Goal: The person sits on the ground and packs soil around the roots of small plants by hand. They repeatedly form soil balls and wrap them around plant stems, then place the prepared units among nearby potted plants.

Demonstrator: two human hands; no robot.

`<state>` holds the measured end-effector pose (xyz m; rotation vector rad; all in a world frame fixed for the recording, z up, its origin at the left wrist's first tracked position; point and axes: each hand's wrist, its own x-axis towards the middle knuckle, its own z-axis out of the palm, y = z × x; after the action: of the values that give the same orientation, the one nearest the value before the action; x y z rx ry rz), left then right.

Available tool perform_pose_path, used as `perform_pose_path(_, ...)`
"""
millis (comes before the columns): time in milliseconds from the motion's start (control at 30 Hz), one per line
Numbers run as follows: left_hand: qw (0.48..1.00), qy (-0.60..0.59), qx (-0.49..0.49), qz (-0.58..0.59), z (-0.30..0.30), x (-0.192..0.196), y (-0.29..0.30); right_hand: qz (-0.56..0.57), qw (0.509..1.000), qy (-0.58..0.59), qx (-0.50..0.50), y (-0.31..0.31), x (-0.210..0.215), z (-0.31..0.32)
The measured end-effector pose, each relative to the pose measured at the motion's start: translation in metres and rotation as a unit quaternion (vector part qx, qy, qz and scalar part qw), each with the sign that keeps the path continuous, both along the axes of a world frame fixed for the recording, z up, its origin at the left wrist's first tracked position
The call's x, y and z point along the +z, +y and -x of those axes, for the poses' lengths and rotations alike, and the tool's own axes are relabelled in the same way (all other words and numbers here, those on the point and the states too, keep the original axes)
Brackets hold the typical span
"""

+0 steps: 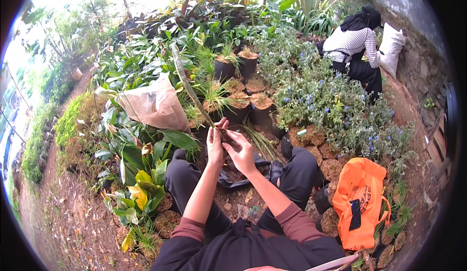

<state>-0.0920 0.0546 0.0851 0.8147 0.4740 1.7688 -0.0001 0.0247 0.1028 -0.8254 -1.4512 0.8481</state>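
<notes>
My left hand (215, 147) is closed around the lower end of a long, mottled grey-green leaf cutting (186, 81), which leans up and to the left. My right hand (239, 151) meets it from the right, fingers bent in against a dark, soil-like clump (225, 137) at the base of the cutting. Exactly what the right fingertips grip is hidden. Below both hands, between my legs, lies a black plastic bag (228, 181) with dark soil. Several slim green stalks (261, 142) lie just beyond it.
Fibre-topped black pots (262, 106) stand ahead, beside a translucent plastic bag (154, 106) among leafy plants. Blue-flowered shrubs (321, 93) spread to the right. An orange bag (357, 198) carries a phone (355, 214). Farther off, a person (351, 44) bends by a white sack (391, 49).
</notes>
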Motion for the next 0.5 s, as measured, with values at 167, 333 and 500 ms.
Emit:
perform_pose_path(167,0.999,-0.004,-0.023,0.032,0.0003,-0.0007,0.0001,-0.012,0.999,-0.014,-0.035,0.0014,0.0002,-0.0010)
perform_pose_path(333,0.997,-0.022,-0.062,0.034,0.0006,0.0001,-0.0021,-0.022,0.997,-0.024,-0.065,0.0050,-0.0023,-0.0025)
perform_pose_path(500,0.999,0.024,-0.048,-0.001,0.0006,-0.0018,-0.0044,-0.058,0.994,-0.050,-0.080,-0.0010,0.0060,-0.0026)
